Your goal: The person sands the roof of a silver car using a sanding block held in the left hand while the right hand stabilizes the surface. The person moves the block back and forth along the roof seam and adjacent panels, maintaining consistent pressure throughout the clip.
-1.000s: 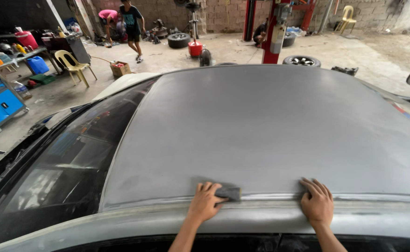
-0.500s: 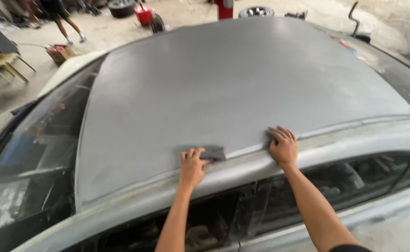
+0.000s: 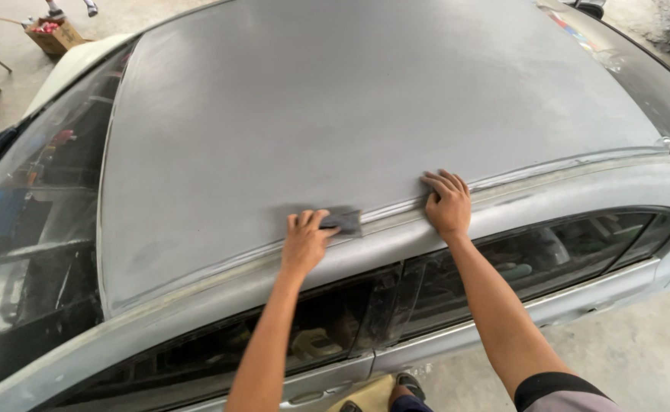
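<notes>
A dull grey, sanded car roof (image 3: 365,99) fills the view. My left hand (image 3: 306,239) presses a small dark sanding pad (image 3: 344,221) flat against the roof's near edge, fingers spread over it. My right hand (image 3: 446,201) rests palm down on the roof rail a little to the right, holding nothing, fingers apart. Both forearms reach up from below over the side windows (image 3: 549,255).
The windscreen (image 3: 37,191) slopes away on the left. A cardboard box (image 3: 53,34) sits on the concrete floor at the top left, with another person's feet (image 3: 72,8) beside it. My shoe (image 3: 407,385) shows below the door.
The view has tilted down and drawn back, so the garage behind is out of view and the side windows show. Both hands stay on the roof edge, the left on the pad.
</notes>
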